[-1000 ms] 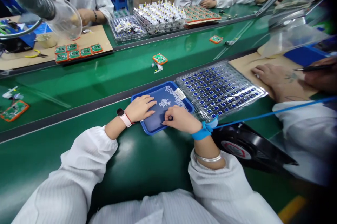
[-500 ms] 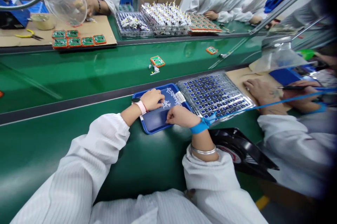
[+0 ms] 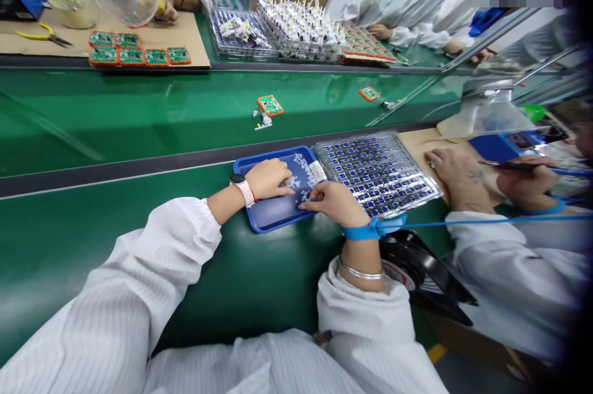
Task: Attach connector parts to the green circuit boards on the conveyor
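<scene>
A shallow blue tray [image 3: 266, 216] sits on the green bench in front of me, with a scatter of small white parts [image 3: 300, 167] in its far half. My left hand [image 3: 269, 178] rests in the tray, fingers curled down onto the white parts. My right hand [image 3: 334, 202] is at the tray's right edge, fingers pinched together over the parts; what they hold is too small to make out. A blue strap circles my right wrist. Right of the tray lies a clear blister tray [image 3: 376, 173] filled with small blue components.
A co-worker's hands [image 3: 456, 175] work on a brown mat at my right, one holding a pen-like tool. A black fan [image 3: 424, 280] lies beside my right forearm. On the green conveyor belt lie an orange-framed circuit board [image 3: 270, 105] and another one further right. Stacked trays and boards line the far side.
My left hand has slid further into the white parts, and my right hand has moved up to the tray's right edge. The view has shifted a little.
</scene>
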`<state>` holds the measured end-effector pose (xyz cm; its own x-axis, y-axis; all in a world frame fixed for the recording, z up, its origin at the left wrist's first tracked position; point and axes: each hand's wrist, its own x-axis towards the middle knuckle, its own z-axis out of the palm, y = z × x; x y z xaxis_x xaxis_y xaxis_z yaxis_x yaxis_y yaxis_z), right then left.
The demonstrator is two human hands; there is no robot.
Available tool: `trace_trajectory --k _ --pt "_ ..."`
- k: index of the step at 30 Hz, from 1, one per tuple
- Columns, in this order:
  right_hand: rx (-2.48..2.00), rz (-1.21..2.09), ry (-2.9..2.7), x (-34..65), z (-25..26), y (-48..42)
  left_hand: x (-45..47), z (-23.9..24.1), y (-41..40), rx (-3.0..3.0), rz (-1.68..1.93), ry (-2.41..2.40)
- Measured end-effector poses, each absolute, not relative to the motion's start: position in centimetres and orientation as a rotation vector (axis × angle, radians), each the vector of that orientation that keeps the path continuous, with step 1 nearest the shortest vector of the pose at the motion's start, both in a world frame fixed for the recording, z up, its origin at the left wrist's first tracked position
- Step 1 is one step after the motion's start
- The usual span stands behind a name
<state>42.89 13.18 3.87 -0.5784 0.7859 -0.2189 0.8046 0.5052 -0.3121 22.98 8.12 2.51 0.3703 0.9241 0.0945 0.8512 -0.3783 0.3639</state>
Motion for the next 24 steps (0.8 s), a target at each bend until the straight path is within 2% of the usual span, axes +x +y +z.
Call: trace_trajectory --k 8,14,20,24 --pt "1.522 -0.587 2.765 42.2 2.6 13.7 22.5 2.3 8.3 2.220 0.373 1.874" --pt "1.459 -0.598 2.981 41.4 1.9 13.8 22.6 2.2 9.1 2.124 0.401 1.895" --pt "1.038 -0.694 3.294 41.2 1.6 13.4 22.0 2.2 9.0 2.172 0.411 1.795" --pt "0.892 -0.632 3.325 40.8 1.1 13.2 21.4 2.5 8.8 2.195 0.416 1.774"
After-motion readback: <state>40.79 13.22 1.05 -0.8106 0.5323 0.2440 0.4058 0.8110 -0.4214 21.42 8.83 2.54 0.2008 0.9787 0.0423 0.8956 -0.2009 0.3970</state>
